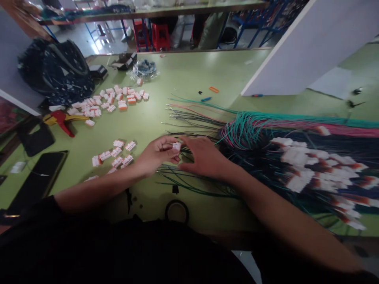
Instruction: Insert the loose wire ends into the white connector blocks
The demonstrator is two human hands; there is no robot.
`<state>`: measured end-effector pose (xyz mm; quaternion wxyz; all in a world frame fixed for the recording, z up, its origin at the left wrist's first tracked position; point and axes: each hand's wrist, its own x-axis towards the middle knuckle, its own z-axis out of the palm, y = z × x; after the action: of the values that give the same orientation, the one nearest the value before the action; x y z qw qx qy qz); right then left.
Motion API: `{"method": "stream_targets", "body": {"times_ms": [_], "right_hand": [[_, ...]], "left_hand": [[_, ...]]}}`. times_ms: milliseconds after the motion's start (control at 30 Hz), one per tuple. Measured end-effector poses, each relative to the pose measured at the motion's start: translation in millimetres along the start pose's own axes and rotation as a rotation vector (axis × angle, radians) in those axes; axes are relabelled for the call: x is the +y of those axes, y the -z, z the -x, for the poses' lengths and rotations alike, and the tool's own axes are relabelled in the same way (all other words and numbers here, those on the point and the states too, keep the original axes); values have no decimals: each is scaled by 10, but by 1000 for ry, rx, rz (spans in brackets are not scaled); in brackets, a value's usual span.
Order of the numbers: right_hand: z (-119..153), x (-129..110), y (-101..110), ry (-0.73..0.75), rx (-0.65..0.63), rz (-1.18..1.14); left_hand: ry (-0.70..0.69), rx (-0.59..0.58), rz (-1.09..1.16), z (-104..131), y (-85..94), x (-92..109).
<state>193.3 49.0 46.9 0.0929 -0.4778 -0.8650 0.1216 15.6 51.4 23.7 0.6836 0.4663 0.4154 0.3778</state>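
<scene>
My left hand (162,153) pinches a small white connector housing (176,146) between thumb and fingers above the green table. Close beside it, my right hand (203,156) has its thumb and index finger apart, its fingertips near the housing. I see nothing held in the right hand. Loose wire ends (189,122) fan out behind and under the hands from a big bundle of teal wires (251,122), with pink and dark ones alongside. Several white and orange connector housings (117,152) lie left of my left hand.
A larger pile of connector housings (97,103) lies at back left, near yellow and red pliers (63,120) and a dark bag (56,71). More connectors (310,161) rest on the wires at right. A black tape roll (177,211) sits near the front edge. A white panel (302,47) stands at back right.
</scene>
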Motion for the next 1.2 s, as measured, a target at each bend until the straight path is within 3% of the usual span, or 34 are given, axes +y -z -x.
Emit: {"method": "stream_targets", "body": {"times_ms": [233, 400, 633, 767, 900, 1000, 1100, 1200], "right_hand": [[20, 125, 74, -122, -150, 298], [148, 131, 220, -178, -142, 397], [326, 189, 289, -162, -77, 418], [370, 208, 262, -279, -17, 319], [410, 183, 229, -436, 89, 125], [416, 144, 170, -459, 121, 162], [437, 153, 128, -463, 108, 252], [538, 253, 228, -284, 98, 164]], "left_hand": [[33, 0, -42, -152, -73, 284], [52, -63, -98, -197, -234, 561], [50, -135, -136, -237, -315, 691], [14, -156, -79, -284, -379, 620], [-112, -132, 54, -257, -588, 352], [-273, -157, -210, -241, -803, 168], [-394, -53, -434, -302, -967, 103], [-441, -33, -607, -394, -1032, 126]]}}
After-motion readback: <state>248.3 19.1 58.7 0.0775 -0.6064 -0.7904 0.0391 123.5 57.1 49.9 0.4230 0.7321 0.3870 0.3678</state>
